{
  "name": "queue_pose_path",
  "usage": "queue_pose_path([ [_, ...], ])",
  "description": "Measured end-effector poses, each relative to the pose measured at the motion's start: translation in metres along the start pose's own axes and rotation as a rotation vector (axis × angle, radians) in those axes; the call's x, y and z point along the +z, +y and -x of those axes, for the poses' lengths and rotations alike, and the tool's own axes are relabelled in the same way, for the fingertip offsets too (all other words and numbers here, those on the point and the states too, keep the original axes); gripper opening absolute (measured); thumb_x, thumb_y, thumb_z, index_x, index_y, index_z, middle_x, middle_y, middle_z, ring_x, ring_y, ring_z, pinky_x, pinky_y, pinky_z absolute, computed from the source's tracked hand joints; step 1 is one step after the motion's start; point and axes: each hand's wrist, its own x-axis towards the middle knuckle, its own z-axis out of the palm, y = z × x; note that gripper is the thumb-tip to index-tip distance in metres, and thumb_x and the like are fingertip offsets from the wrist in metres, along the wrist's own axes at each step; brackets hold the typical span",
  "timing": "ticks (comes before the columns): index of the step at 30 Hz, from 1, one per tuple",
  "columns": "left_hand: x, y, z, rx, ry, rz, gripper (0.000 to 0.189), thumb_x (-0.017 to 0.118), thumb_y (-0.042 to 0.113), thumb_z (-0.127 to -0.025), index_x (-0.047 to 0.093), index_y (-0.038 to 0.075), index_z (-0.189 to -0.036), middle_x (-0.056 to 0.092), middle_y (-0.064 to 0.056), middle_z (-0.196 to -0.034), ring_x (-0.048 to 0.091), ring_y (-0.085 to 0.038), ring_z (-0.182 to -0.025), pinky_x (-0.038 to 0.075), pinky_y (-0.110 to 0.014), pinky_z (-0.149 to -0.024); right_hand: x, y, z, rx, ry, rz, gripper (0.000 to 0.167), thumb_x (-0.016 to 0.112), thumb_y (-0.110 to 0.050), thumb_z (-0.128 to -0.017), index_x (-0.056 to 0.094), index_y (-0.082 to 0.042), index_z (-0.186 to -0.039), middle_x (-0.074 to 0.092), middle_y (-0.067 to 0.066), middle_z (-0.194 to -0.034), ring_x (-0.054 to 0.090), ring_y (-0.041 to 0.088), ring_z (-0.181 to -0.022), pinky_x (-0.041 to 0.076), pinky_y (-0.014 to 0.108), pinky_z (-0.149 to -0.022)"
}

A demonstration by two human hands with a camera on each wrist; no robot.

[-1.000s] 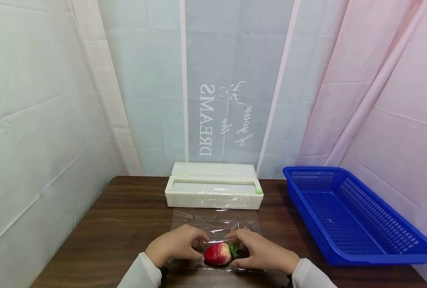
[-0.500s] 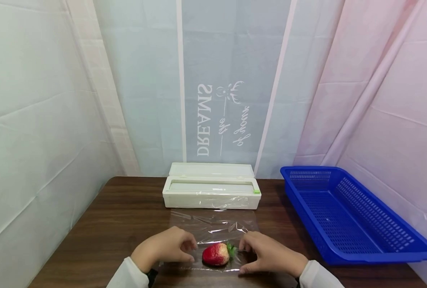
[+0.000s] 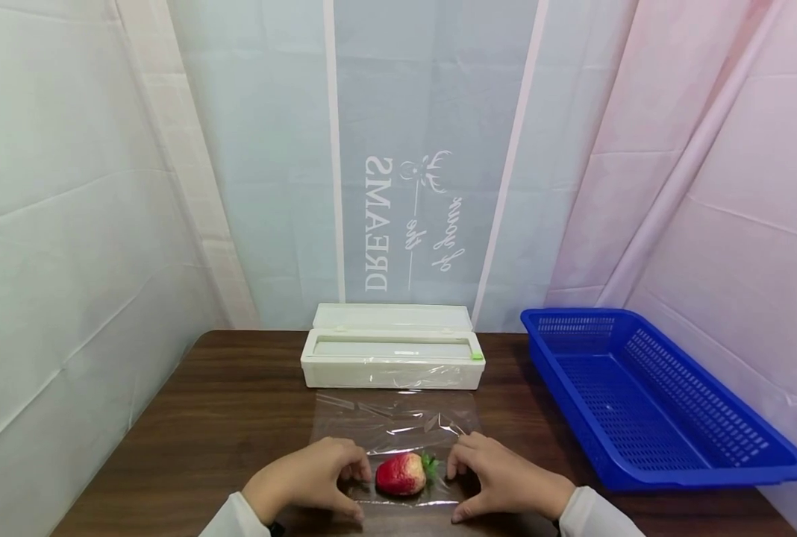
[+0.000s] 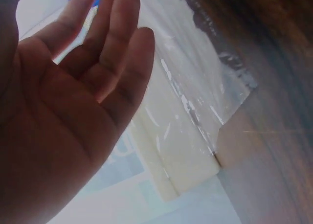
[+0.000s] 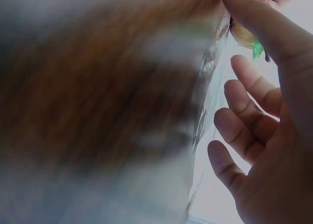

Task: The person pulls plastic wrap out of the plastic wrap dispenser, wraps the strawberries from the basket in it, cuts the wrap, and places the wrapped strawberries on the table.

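Observation:
A red and pale yellow strawberry (image 3: 400, 475) with green leaves lies on a sheet of clear cling film (image 3: 405, 421), its leaves toward the right. To its left is my left hand (image 3: 307, 477), fingers loosely bent, holding nothing. On the leaf side my right hand (image 3: 509, 477) is similarly bent, with a gap to the fruit. Both hands are low over the film's near side; I cannot tell whether fingertips touch it. The film stretches back to a white cling film dispenser (image 3: 392, 374) with its lid raised. In the right wrist view the strawberry (image 5: 242, 35) shows beyond the thumb.
A blue plastic basket (image 3: 680, 479) with slotted walls stands on the right side of the dark wooden table (image 3: 190, 425). Behind the dispenser hangs a printed curtain (image 3: 425, 112). Pale cloth (image 3: 69, 224) encloses the left side.
Both hands have drawn apart from the strawberry, left hand leftward and right hand slightly rightward. The strawberry stays on the film; the whole view has shifted slightly.

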Motion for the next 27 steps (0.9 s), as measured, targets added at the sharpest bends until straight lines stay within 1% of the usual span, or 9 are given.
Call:
queue_pose_path([
  [3,0.003,0.0,0.001,-0.035,-0.012,-0.028,0.043,0.093,0.037,-0.07,0.063,0.02,-0.095,0.05,0.017,-0.087,0.046,0.002,-0.08,0.043,-0.015,-0.071,0.0,0.001,0.0,-0.003,-0.022,-0.036,0.038,0.081,-0.056,-0.078,0.061,-0.028,-0.094,0.049,-0.018,-0.087,0.043,-0.003,-0.082,0.038,0.013,-0.071],
  [5,0.006,0.0,0.002,-0.061,-0.019,-0.05,0.045,0.094,0.038,-0.067,0.062,0.021,-0.093,0.046,0.017,-0.086,0.042,0.001,-0.081,0.041,-0.015,-0.071,0.0,0.002,0.0,-0.009,-0.038,-0.066,0.033,0.08,-0.051,-0.081,0.062,-0.028,-0.094,0.051,-0.018,-0.088,0.046,-0.003,-0.083,0.039,0.013,-0.072],
  [9,0.009,0.001,0.001,-0.109,-0.023,-0.076,0.037,0.091,0.037,-0.073,0.06,0.023,-0.089,0.044,0.016,-0.086,0.039,0.0,-0.081,0.04,-0.016,-0.069,-0.001,0.004,-0.001,-0.02,-0.058,-0.135,0.022,0.081,-0.039,-0.085,0.065,-0.025,-0.092,0.054,-0.017,-0.09,0.049,-0.003,-0.084,0.043,0.013,-0.073],
  [12,0.009,0.0,0.0,-0.122,-0.027,-0.082,0.029,0.087,0.034,-0.079,0.06,0.025,-0.086,0.043,0.016,-0.085,0.038,0.0,-0.08,0.039,-0.017,-0.069,-0.001,0.004,-0.001,-0.03,-0.066,-0.164,0.015,0.08,-0.033,-0.086,0.068,-0.025,-0.09,0.055,-0.017,-0.088,0.05,-0.004,-0.083,0.043,0.013,-0.072],
  [14,0.01,-0.001,-0.001,-0.099,-0.018,-0.095,0.025,0.085,0.031,-0.081,0.06,0.025,-0.084,0.043,0.017,-0.084,0.038,0.001,-0.08,0.038,-0.016,-0.068,0.0,0.004,-0.001,-0.04,-0.067,-0.164,0.012,0.08,-0.031,-0.087,0.069,-0.025,-0.089,0.055,-0.018,-0.087,0.05,-0.005,-0.082,0.043,0.012,-0.071],
  [18,0.013,-0.004,-0.002,-0.014,0.015,-0.139,0.02,0.081,0.024,-0.084,0.062,0.025,-0.081,0.044,0.018,-0.082,0.038,0.004,-0.077,0.036,-0.013,-0.068,0.001,0.003,-0.001,-0.056,-0.064,-0.144,0.009,0.078,-0.027,-0.089,0.069,-0.027,-0.086,0.055,-0.018,-0.083,0.048,-0.007,-0.079,0.041,0.01,-0.07],
  [20,0.014,-0.005,-0.003,0.011,0.025,-0.165,0.019,0.08,0.021,-0.085,0.062,0.025,-0.078,0.045,0.018,-0.081,0.039,0.005,-0.076,0.037,-0.012,-0.068,0.001,0.002,-0.001,-0.055,-0.065,-0.137,0.01,0.077,-0.025,-0.089,0.069,-0.027,-0.085,0.054,-0.019,-0.083,0.048,-0.007,-0.079,0.04,0.01,-0.07],
  [23,0.014,-0.004,-0.003,0.006,0.023,-0.175,0.019,0.079,0.023,-0.087,0.062,0.025,-0.078,0.044,0.019,-0.08,0.039,0.005,-0.075,0.037,-0.012,-0.068,0.002,0.0,-0.001,-0.048,-0.068,-0.127,0.011,0.077,-0.022,-0.089,0.067,-0.027,-0.085,0.053,-0.019,-0.083,0.048,-0.006,-0.079,0.04,0.01,-0.07],
  [27,0.013,-0.003,-0.002,0.004,0.025,-0.143,0.022,0.083,0.03,-0.083,0.062,0.023,-0.081,0.044,0.018,-0.081,0.039,0.006,-0.075,0.038,-0.012,-0.066,0.002,-0.002,-0.002,-0.053,-0.053,-0.117,0.013,0.076,-0.018,-0.089,0.066,-0.027,-0.086,0.053,-0.019,-0.085,0.048,-0.005,-0.08,0.04,0.009,-0.071],
])
